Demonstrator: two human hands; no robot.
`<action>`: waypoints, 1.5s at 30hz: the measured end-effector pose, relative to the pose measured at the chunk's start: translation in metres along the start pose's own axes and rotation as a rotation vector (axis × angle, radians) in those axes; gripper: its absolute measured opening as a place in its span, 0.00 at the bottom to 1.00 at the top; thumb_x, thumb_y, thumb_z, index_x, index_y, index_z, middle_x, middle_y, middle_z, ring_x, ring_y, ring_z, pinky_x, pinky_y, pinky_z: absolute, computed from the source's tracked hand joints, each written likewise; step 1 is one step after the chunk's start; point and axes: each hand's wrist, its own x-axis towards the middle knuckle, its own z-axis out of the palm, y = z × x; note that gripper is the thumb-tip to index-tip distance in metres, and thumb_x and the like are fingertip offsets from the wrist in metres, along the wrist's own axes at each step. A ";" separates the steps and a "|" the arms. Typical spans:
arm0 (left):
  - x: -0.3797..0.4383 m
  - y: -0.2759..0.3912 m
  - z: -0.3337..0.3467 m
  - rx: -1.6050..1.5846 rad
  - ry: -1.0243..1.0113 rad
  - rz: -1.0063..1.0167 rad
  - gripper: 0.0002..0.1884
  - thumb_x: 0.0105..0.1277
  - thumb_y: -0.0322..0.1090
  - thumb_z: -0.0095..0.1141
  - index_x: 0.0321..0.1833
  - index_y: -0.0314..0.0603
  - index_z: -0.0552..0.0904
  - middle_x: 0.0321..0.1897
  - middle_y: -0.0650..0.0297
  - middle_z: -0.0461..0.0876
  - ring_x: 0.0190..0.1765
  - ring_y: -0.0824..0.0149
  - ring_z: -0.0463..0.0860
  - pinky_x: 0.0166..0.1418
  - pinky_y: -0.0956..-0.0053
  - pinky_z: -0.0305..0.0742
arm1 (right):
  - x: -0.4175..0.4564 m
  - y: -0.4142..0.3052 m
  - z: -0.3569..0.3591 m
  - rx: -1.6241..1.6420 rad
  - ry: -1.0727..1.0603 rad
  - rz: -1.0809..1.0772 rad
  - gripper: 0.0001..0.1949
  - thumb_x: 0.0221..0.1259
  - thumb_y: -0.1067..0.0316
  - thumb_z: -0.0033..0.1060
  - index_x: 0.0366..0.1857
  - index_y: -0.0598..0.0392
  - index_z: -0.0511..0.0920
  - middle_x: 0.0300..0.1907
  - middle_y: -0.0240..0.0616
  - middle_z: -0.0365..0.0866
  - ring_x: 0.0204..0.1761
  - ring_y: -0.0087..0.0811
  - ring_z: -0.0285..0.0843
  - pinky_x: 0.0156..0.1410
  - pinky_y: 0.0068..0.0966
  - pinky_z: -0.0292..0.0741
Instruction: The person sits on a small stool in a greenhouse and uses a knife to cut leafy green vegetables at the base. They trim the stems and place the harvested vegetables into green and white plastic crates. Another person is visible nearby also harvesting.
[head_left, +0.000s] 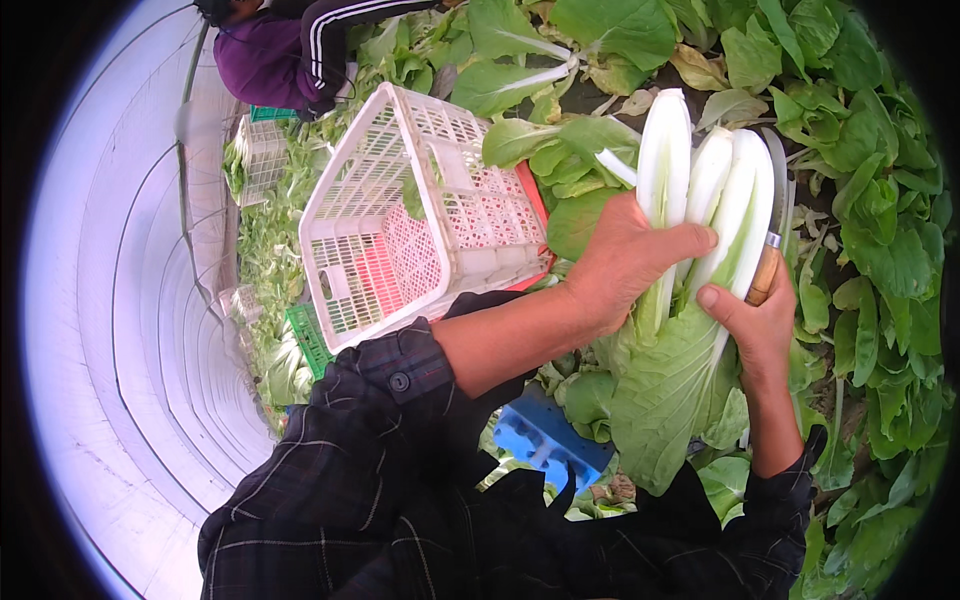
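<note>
Several heads of leafy greens with white stalks (742, 202) are bunched between my two hands, stalk ends toward the top of the view and leaves hanging down toward my body. My left hand (626, 259) grips the bunch from the left, its thumb across the stalks. On the right side, my right hand (757, 322) holds the bunch with its thumb on the lower stalks. It also holds a knife by its wooden handle (764, 271); the curved blade (777, 176) lies behind the rightmost stalk, partly hidden.
A white plastic crate (442, 180) lies tilted at the left, against a red one (534, 199). Below my left forearm is a blue object (551, 435). Uncut greens (892, 247) grow at the right. A co-worker in purple (262, 60) sits at the upper left, near another crate (262, 157).
</note>
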 end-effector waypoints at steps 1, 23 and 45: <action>0.001 -0.005 -0.005 -0.032 -0.026 -0.014 0.24 0.63 0.28 0.66 0.61 0.31 0.77 0.50 0.56 0.85 0.48 0.66 0.86 0.54 0.70 0.82 | -0.003 -0.005 0.002 -0.021 0.051 0.013 0.34 0.46 0.71 0.81 0.59 0.62 0.71 0.51 0.41 0.82 0.50 0.29 0.82 0.57 0.26 0.79; -0.298 0.080 0.014 -0.545 0.119 -0.131 0.37 0.59 0.39 0.75 0.71 0.40 0.72 0.59 0.59 0.82 0.59 0.66 0.82 0.63 0.66 0.78 | -0.213 -0.181 0.160 -0.443 -0.110 0.243 0.32 0.44 0.76 0.78 0.56 0.61 0.70 0.50 0.41 0.79 0.50 0.30 0.79 0.56 0.28 0.78; -0.640 0.108 -0.383 -0.324 0.589 0.261 0.43 0.46 0.36 0.80 0.67 0.35 0.73 0.55 0.62 0.82 0.57 0.70 0.79 0.64 0.70 0.74 | -0.364 -0.015 0.643 -0.453 -0.500 0.217 0.23 0.77 0.54 0.48 0.62 0.64 0.67 0.49 0.36 0.76 0.50 0.24 0.72 0.58 0.24 0.70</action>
